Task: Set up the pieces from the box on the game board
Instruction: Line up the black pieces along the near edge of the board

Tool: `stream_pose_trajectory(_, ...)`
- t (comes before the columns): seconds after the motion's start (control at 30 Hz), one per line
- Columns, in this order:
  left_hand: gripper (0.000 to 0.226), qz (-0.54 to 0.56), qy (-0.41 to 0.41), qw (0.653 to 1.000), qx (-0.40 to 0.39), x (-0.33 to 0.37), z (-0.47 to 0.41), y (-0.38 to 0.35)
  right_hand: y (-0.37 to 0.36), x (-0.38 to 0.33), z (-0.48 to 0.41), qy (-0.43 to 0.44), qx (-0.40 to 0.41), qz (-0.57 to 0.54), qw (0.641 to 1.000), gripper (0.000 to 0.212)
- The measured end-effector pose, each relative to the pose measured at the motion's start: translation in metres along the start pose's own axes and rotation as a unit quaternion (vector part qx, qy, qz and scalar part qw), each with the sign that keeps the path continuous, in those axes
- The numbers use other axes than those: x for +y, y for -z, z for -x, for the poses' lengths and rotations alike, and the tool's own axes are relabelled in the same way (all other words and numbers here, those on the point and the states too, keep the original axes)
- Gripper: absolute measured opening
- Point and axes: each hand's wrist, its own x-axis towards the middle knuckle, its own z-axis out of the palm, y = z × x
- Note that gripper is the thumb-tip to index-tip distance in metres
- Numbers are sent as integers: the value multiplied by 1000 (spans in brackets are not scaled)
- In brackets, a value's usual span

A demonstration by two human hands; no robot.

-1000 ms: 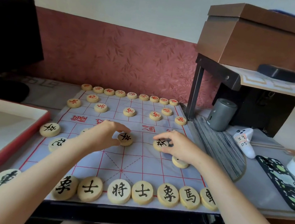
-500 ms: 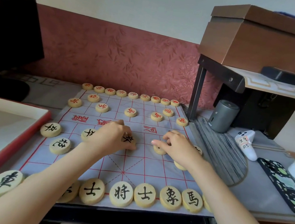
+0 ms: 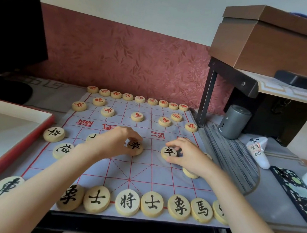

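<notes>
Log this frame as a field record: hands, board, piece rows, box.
left hand: pinches middle black soldier disc, centre file
right hand: pinches right black soldier disc
board: xiangqi cloth board, red grid
red back row: nine discs, far edge
black back row: near edge, partly behind arms
box: red-rimmed box left of board; no pieces visible inside

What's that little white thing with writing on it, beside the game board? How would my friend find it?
Find the big brown cardboard box high on the right. Under its shelf, on the desk, stands a small dark grey cylinder, and just right of that lies the curved white plastic gadget. Only it wears a handwritten label, unlike the plain cylinder.
</notes>
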Motion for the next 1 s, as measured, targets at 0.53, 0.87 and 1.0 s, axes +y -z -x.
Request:
stream_pose_trajectory(0.53, 52, -20, 41, 998, 35, 4, 2, -10, -3, 3, 2, -4, 14, -5, 1000, 43)
stream_pose_trajectory(0.87, 53, -19, 35, 998, 38, -1, 2, -13, -5, 5, 1, -14, 10, -5, 1000, 44)
stream_pose_trajectory(1.0, 57, -9, 30, 998, 56, -1, 5, -12, -5, 2, 4, -22, 6, 9, 1000, 53)
